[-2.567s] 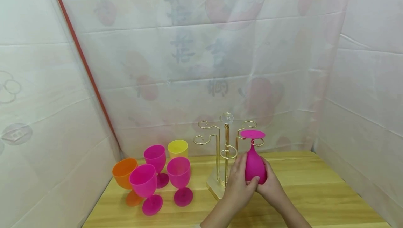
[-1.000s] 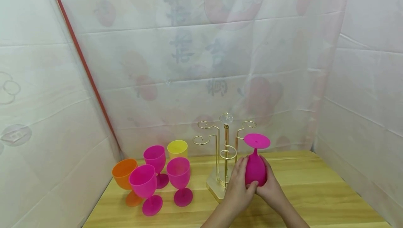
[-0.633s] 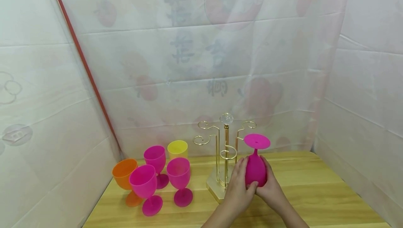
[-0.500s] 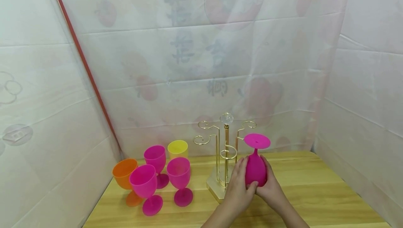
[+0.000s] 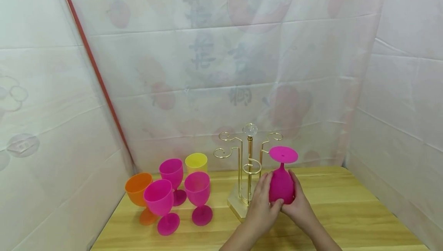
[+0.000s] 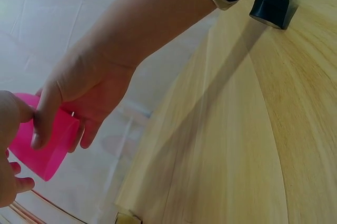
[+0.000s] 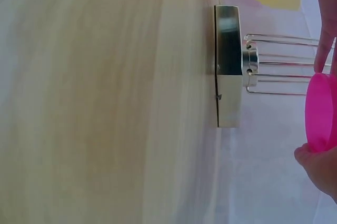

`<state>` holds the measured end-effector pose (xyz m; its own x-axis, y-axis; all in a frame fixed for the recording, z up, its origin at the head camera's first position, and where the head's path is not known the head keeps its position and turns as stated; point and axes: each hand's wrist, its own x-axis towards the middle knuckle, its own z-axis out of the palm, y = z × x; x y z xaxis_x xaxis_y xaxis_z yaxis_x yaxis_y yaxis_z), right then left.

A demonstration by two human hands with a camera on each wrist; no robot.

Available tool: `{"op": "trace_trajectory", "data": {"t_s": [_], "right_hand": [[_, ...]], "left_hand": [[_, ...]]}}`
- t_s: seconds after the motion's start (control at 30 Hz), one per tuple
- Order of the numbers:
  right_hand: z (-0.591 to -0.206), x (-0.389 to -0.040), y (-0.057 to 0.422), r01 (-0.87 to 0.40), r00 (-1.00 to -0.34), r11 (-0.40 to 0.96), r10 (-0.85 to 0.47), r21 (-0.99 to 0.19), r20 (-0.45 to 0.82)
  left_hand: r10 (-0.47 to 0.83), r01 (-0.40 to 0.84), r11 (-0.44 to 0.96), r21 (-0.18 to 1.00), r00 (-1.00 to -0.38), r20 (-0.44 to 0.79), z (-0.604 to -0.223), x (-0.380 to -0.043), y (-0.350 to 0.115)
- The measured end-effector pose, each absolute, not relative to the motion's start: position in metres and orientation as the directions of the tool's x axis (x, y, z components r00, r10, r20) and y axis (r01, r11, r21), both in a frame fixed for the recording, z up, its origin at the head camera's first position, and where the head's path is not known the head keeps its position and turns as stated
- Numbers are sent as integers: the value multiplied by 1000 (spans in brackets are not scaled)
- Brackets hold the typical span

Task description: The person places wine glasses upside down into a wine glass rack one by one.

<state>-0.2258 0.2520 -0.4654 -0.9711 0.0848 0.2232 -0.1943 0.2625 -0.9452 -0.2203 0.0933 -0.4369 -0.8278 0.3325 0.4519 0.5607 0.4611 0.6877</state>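
Observation:
Both hands hold a magenta plastic goblet [image 5: 282, 187] upside down, foot upward. My left hand [image 5: 260, 204] wraps the bowl's left side, and my right hand [image 5: 301, 206] wraps its right side. The thumbs meet low at the rim. The goblet's foot overlaps a right-hand arm of a gold wire stemware rack [image 5: 235, 206], hiding that arm's curled end. From the right wrist the goblet's open rim [image 7: 319, 110] faces the table, level with the rack's wires and well above its base [image 7: 228, 66]. The left wrist view shows fingers on opposite sides of the bowl [image 6: 50, 150].
Upright goblets stand left of the rack: orange [image 5: 138, 187], yellow [image 5: 196, 161] and several magenta ones, the nearest [image 5: 159, 197] in front. A clear knob [image 5: 250, 129] tops the rack's post. Printed cloth [image 5: 194, 58] walls the wooden table [image 5: 346, 204] at back and sides.
Since the oldest frame the goblet has shifted slightly right and toward me, its foot tilting into fuller view and covering the curled wire that showed before. Over the last second the hands hold nearly still.

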Motion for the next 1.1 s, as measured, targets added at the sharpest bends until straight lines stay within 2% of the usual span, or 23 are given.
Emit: {"op": "trace_trajectory", "data": {"t_s": [0.17,0.3,0.5,0.57,0.63,0.73,0.83,0.93,1.0,1.1], "right_hand": [[-464,-225,253,-192,-971,265,92,-945,223],[-462,-222,253,-197,-968,280,97,-940,232],[-458,-217,252,-221,-961,315,90,-923,260],[-457,-216,253,-230,-957,339,91,-912,275],[-457,-215,254,-242,-952,359,91,-901,292],[-458,-216,256,-253,-946,390,91,-885,311],[-457,-216,256,-260,-942,409,92,-875,323],[-456,-215,257,-258,-942,405,94,-877,321],[-456,-214,256,-256,-943,408,96,-876,320],[-454,-212,256,-257,-936,424,114,-868,333]], "left_hand": [[328,586,437,682,-810,486,-436,-221,89],[281,642,380,666,-766,578,-441,-223,84],[62,739,298,605,-647,760,-457,-231,70],[-15,747,312,587,-613,790,-462,-235,66],[-80,733,328,597,-608,790,-466,-239,62],[-141,666,329,669,-666,732,-470,-244,57],[-145,561,287,776,-775,615,-473,-250,53],[-96,431,252,866,-880,465,-475,-257,50],[-50,374,241,896,-917,396,-479,-263,49],[14,338,216,916,-939,344,-486,-270,46]]}}
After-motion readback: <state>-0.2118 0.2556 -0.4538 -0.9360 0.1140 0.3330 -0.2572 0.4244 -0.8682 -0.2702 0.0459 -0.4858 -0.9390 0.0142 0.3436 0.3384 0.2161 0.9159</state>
